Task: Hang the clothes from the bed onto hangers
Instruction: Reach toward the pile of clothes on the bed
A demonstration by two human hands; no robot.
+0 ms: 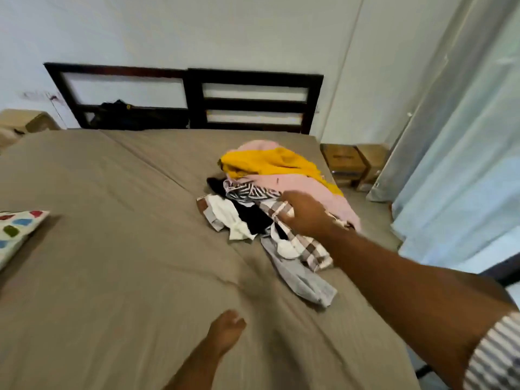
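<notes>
My right hand grips checked shirt in clothes pile on bed; left hand rests on bed, fingers loose.

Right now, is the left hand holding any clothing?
No, the left hand is empty over the sheet, apart from the clothes pile; the right hand grips the checked garment.

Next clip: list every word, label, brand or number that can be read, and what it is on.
None can be read.
Cardboard box beside the bed: dark print, too blurred to read.
Pink garment: small dark mark, too small to tell.
Wall left of the headboard: reddish smears, not legible.
Checked garment that the right hand grips: pattern only.
</notes>
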